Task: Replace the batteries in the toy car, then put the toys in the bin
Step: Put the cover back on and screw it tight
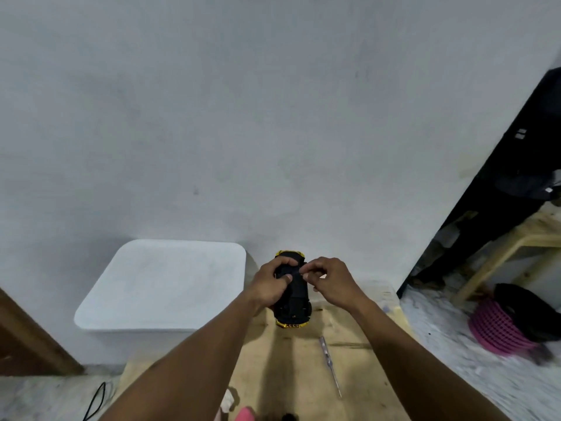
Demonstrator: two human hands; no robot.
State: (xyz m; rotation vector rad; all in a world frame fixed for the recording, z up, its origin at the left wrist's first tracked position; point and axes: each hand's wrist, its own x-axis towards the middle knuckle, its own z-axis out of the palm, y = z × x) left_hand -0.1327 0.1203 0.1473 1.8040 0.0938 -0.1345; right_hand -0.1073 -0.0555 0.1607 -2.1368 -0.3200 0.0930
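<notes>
A yellow toy car (pixel 294 302) is held upside down above the wooden table (pixel 358 366), its black underside facing me. My left hand (pixel 271 284) grips the car's body from the left, thumb across the underside. My right hand (pixel 328 276) is at the car's right side, thumb and forefinger pinching something small at the middle of the underside; what it pinches is too small to tell. A white plastic bin (pixel 164 284) stands open just left of the car. A thin screwdriver (pixel 331 366) lies on the table in front of the car.
A white wall rises right behind the table. A pink basket (pixel 498 332) and a wooden stool leg (pixel 498 259) sit on the floor at right. A black cable (pixel 97 399) lies at lower left. Pink and white items (pixel 239 411) show at the table's near edge.
</notes>
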